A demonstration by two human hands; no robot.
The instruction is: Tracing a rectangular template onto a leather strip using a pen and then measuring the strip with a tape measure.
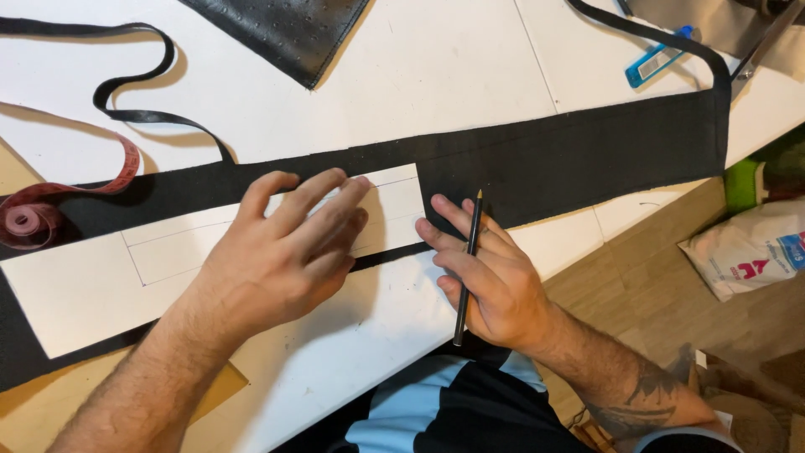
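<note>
the left hand [281, 252] lies flat with fingers spread on a long white paper pattern strip [101, 281], pressing its right end down onto a wide band of black fabric [570, 159] that runs across the white table [453, 75]. the right hand [490, 281] rests just beside the strip's right edge, fingertips on the fabric and the table's near edge, fingers loosely extended with a dark pencil [468, 268] held between them, tip pointing away from the body. a faint drawn rectangle shows on the strip. the fabric's far edge runs diagonally up to the right, ending at a square corner near a blue utility knife [658, 57]. a red measuring tape [50, 205] coils at the left, touching the fabric's far edge, and a narrow black strap [134, 80] loops beyond it. bare table lies open beyond the fabric and near the body; the table's right edge drops to a wooden floor [654, 277] with a white bag [750, 247]
</note>
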